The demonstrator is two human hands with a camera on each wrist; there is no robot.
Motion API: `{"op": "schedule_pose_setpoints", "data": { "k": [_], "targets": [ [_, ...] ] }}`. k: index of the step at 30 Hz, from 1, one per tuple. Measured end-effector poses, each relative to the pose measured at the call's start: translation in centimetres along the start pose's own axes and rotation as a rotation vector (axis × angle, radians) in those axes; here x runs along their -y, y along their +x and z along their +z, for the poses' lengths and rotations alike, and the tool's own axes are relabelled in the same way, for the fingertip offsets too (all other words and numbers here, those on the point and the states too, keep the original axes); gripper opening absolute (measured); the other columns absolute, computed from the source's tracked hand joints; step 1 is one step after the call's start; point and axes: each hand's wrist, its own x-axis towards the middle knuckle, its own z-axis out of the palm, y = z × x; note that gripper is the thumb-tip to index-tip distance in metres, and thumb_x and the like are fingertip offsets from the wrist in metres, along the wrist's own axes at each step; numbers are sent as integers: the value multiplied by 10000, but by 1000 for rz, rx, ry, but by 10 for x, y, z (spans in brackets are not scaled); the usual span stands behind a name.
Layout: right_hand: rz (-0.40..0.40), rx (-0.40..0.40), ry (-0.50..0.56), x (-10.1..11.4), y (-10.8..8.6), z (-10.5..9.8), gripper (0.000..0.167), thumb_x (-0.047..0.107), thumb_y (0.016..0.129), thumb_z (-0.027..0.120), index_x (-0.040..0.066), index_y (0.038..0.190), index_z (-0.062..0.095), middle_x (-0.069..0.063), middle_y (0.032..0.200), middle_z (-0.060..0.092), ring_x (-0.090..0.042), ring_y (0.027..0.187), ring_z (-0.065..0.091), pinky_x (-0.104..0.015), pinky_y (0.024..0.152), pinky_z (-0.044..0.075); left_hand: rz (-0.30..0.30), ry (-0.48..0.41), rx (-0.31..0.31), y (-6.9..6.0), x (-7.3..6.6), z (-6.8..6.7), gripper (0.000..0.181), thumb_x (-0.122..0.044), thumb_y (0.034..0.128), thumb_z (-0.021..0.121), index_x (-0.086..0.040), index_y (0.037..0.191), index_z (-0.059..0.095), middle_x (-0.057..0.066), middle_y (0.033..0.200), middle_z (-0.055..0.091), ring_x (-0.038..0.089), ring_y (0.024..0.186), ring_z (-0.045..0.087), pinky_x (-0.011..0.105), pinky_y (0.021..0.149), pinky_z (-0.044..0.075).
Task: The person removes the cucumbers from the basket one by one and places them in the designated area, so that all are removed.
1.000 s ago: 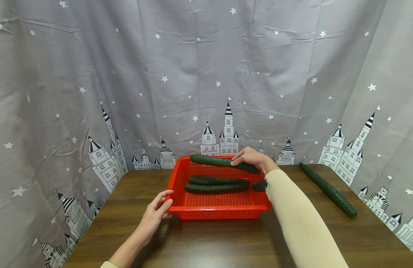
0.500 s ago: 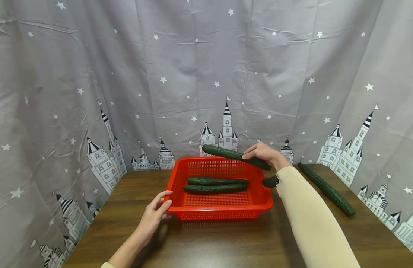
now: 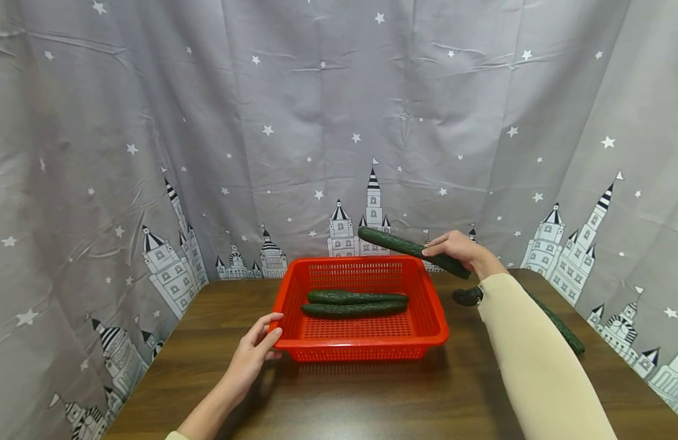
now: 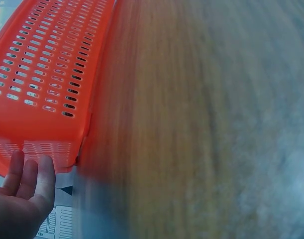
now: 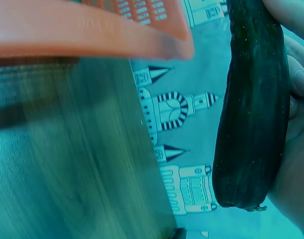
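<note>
I'm watching the right hand [image 3: 464, 250], right of centre, fingers pinching a cucumber [image 3: 403, 245]; left hand [image 3: 253, 349]'s fingers grip the red basket [image 3: 366, 342].

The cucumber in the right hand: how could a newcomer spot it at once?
Find the red basket on the table. Above its far right corner in the head view, the right hand grips a slanting green cucumber. It alone is held up: two cucumbers lie in the basket, another cucumber on the table, partly behind the sleeve.

A brown table [image 3: 339, 397] bears a basket [image 3: 366, 342] and a cucumber [image 3: 565, 333].
</note>
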Motion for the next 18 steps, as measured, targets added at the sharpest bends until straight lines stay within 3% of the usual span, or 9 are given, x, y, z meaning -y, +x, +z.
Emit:
{"op": "schedule_pose_setpoints", "data": {
  "k": [3,8,14,16,18],
  "targets": [
    [11,-21,-8,-5,-4,-7,509,294,903,740,-25,1291,653,-257,1440,531,-407,1325,490,-470,1066,460,-4,-1,1,0,-1,0,401,-232,1018,595,-135,1401,525,246,1257,557,204,951,646,405,841,579],
    [31,-46,11,-16,-12,-17,525,290,903,746,-33,1303,639,-256,1418,550,-376,1289,536,-281,884,540,-7,-5,2,0,-1,0,401,-232,1019,593,-137,1403,523,249,1262,555,202,952,647,409,844,579],
    [40,-48,25,-27,-22,-28,531,285,917,730,-51,1313,621,-263,1453,509,-402,1357,468,-236,873,524,-6,-4,6,0,-1,0,390,-212,1026,580,-140,1404,520,252,1263,548,211,965,643,418,853,577],
    [34,-52,35,-31,-25,-32,511,267,924,722,-61,1303,624,-267,1442,518,-363,1297,529,-232,858,528,-8,-4,9,-1,-1,0,392,-205,1029,574,-135,1410,515,255,1271,543,215,972,641,415,855,576],
    [24,-62,32,-36,-28,-35,499,261,931,716,-70,1294,626,-266,1432,529,-243,1185,601,-215,839,528,-9,-4,12,-1,-1,0,394,-202,1030,571,-132,1413,512,258,1278,538,217,976,640,414,857,575]
  ]
}}
